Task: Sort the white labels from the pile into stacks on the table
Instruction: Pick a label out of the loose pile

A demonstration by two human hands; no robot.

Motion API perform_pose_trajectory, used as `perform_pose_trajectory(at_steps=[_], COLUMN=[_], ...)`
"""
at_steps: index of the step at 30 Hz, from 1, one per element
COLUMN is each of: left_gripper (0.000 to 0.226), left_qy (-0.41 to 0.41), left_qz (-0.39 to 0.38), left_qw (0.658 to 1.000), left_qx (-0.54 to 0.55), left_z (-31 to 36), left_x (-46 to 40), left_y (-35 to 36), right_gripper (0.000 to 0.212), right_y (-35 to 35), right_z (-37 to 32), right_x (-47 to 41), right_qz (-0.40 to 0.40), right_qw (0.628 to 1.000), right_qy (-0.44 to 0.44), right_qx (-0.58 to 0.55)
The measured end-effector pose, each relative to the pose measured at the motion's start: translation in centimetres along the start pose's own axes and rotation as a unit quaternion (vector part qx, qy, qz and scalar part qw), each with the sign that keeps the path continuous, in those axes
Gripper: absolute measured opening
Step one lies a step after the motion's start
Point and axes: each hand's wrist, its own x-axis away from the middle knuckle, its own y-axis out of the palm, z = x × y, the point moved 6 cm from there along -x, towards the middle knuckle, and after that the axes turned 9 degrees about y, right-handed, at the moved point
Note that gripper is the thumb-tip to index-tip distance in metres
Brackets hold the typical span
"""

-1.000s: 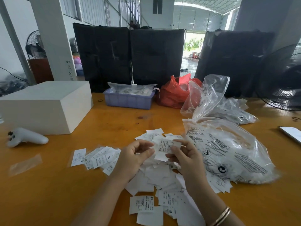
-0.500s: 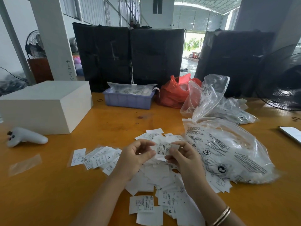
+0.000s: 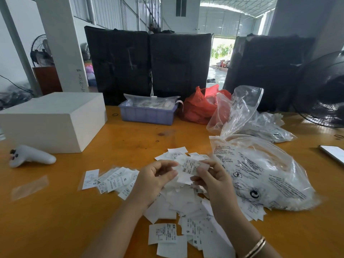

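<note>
- Head view: the right hand [image 3: 214, 175] pinches a small white printed label [image 3: 190, 165] between thumb and fingertips, holding it up above the loose pile of white labels [image 3: 178, 200] on the orange wooden table [image 3: 55, 220].
- The left hand [image 3: 154, 177] is beside the label with its fingers curled toward the label's left edge; whether they actually grip it cannot be told.
- The pile spreads from under both hands toward the near table edge, where single labels marked SX, S and M lie face up.
- To the left of the left hand lies a fanned batch of sorted white labels [image 3: 113, 180], one reading XL, apart from the main pile.
- Just right of the pile, a large clear plastic bag with black print [image 3: 260, 174] bulges and touches the pile's right edge; some labels stick out under it.
- Behind it rise a second crumpled clear bag [image 3: 240, 110] and a red plastic bag [image 3: 199, 107].
- A lilac plastic tray [image 3: 147, 115] sits at the far middle of the table.
- A white rectangular box [image 3: 54, 120] stands at the left, with a white handheld controller [image 3: 31, 157] in front of it.
- A black fan [image 3: 325, 90] stands at the far right.
</note>
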Motion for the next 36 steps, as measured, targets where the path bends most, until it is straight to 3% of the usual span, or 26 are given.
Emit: perform_pose_trajectory(at_steps=[4, 11, 20, 29, 36], left_gripper=[0.027, 0.011, 0.006, 0.02, 0.024], left_qy=[0.007, 0.03, 0.029, 0.038, 0.068], left_qz=[-0.006, -0.005, 0.012, 0.026, 0.02], left_qw=[1.0, 0.997, 0.998, 0.996, 0.99], left_qx=[-0.011, -0.071, -0.061, -0.078, -0.125], left_z=[0.2, 0.9, 1.1, 0.8, 1.1], left_x=[0.2, 0.3, 0.4, 0.2, 0.3], left_y=[0.1, 0.1, -0.1, -0.5, -0.5], right_gripper=[0.008, 0.009, 0.012, 0.014, 0.012], right_y=[-0.1, 0.4, 0.2, 0.5, 0.2], right_z=[-0.1, -0.8, -1.2, -0.6, -1.0], right_x=[0.2, 0.6, 0.7, 0.6, 0.8], right_qz=[-0.009, -0.005, 0.006, 0.01, 0.018], right_qw=[0.998, 0.999, 0.993, 0.988, 0.995], right_qy=[0.013, -0.039, -0.089, -0.081, -0.068], right_qx=[-0.057, 0.007, 0.074, 0.134, 0.065])
